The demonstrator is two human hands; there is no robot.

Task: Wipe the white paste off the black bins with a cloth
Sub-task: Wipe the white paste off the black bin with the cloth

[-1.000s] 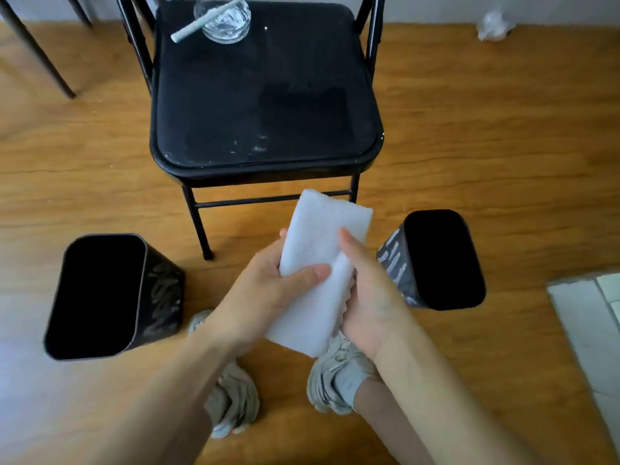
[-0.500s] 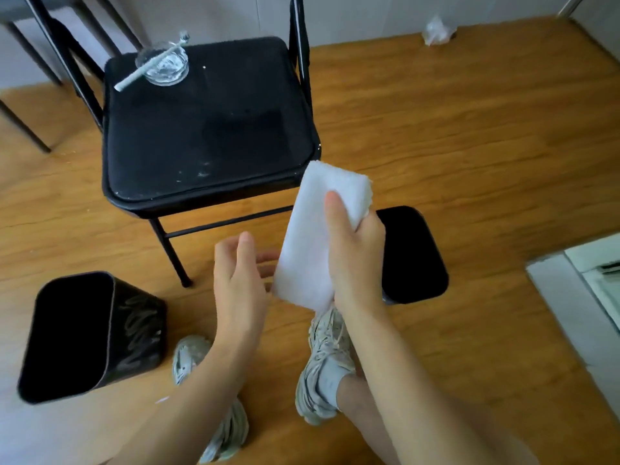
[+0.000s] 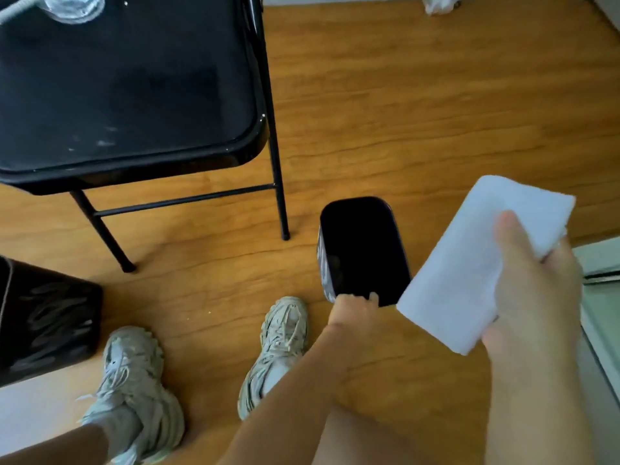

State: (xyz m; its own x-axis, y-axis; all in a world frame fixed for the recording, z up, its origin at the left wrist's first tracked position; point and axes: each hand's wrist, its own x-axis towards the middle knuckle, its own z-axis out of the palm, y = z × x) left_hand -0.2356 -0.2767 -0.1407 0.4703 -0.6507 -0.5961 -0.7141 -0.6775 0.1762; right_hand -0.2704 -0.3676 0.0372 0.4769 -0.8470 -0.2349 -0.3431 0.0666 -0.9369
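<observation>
Now left hand (image 3: 352, 308) fingers grip the bin (image 3: 362, 250) rim; right hand (image 3: 533, 297) clasps the cloth (image 3: 469, 263)

left hand (image 3: 352, 308) reaching low, fingers curled, right hand (image 3: 533, 283) raised, clenched

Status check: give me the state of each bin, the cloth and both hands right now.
Right bin: upright on the floor, white streaks on its left side, near rim gripped.
Left bin: on the floor, side smeared with white paste, untouched.
Cloth: folded, held in the air.
Left hand: grip closed on the right bin's rim.
Right hand: grip closed on the cloth.
</observation>
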